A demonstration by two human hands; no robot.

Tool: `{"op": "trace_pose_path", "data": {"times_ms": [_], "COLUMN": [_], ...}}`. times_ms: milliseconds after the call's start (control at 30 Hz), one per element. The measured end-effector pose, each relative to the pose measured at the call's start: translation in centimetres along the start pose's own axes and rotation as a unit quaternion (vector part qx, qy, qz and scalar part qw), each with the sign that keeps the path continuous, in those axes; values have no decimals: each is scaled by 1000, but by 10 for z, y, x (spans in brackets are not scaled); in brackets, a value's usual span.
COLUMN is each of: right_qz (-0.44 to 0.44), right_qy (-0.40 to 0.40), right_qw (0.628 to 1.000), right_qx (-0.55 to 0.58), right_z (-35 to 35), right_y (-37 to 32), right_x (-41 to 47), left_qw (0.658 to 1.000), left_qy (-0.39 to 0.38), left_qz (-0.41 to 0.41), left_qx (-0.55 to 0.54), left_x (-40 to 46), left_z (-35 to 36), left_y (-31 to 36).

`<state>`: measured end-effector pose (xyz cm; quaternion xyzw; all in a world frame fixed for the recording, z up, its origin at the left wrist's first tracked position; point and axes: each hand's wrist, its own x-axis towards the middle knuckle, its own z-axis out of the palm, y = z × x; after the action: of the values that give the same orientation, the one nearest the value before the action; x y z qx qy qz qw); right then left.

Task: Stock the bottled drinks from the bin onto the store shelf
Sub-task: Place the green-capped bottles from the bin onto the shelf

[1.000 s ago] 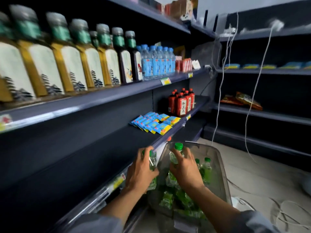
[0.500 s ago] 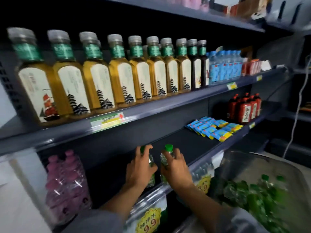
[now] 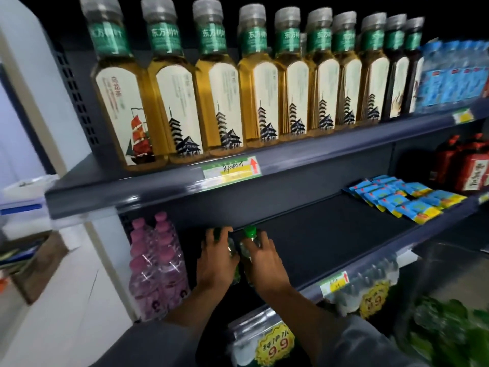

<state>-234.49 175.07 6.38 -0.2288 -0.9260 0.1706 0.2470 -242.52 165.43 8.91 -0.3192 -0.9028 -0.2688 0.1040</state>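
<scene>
- Green-capped clear plastic bottles are in both hands, one apiece, standing side by side and nearly touching on the dark shelf (image 3: pixel 330 234).
- Left hand (image 3: pixel 215 258) wraps the left bottle (image 3: pixel 230 247) from behind; its cap is mostly hidden under the fingers.
- Right hand (image 3: pixel 264 260) curls round the right bottle (image 3: pixel 250 243), with the cap poking up just past the fingertips.
- Whether the bases are already down on the shelf cannot be told, since the hands cover them.
- Just to the left of the left hand stands a pack of pink bottles (image 3: pixel 158 263); well off to the right of the right hand lie blue and yellow packets (image 3: pixel 402 200).
- More stock sits in the bin (image 3: pixel 423 292), low and to the right of the right forearm, with green bottles (image 3: pixel 449 329) blurred inside.
- Above the hands, a row of tea bottles (image 3: pixel 238 88) fills the upper shelf.
- Handling, as a guess: small filled bottles like these should be light enough for one hand each, with thin walls that give a little under pressure and a smooth skin that may slip.
- Mid-body is the safest hold, as now; a grip at the cap would let the bottle swing and tip as it is set down.
</scene>
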Motion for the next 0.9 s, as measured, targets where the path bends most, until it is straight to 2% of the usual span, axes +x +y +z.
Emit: {"op": "trace_pose_path", "data": {"times_ms": [100, 200, 300, 433, 567, 733, 833, 900], "right_qz": [-15, -25, -5, -15, -28, 18, 55, 71], "right_qy": [-5, -52, -59, -41, -55, -1, 5, 12], "right_qw": [1000, 995, 989, 986, 981, 974, 986, 985], "right_qx": [22, 81, 134, 163, 184, 226, 158, 159], "right_z": [15, 29, 49, 67, 74, 84, 91, 96], "right_y": [-11, -17, -17, -23, -27, -23, -25, -26], "right_x": [10, 14, 13, 22, 36, 45, 52, 55], "left_qw": [999, 990, 978, 973, 963, 958, 960, 960], "left_qy": [4, 29, 9, -65, -69, -74, -55, -16], "left_qz": [-13, -18, -5, 15, 7, -1, -36, -54], "left_qx": [39, 138, 207, 221, 259, 278, 271, 273], "left_x": [8, 18, 28, 44, 52, 59, 68, 73], "left_z": [-1, -4, -13, -26, -27, -31, -27, -17], "left_y": [-4, -11, -18, -24, -32, -38, -39, -43]}}
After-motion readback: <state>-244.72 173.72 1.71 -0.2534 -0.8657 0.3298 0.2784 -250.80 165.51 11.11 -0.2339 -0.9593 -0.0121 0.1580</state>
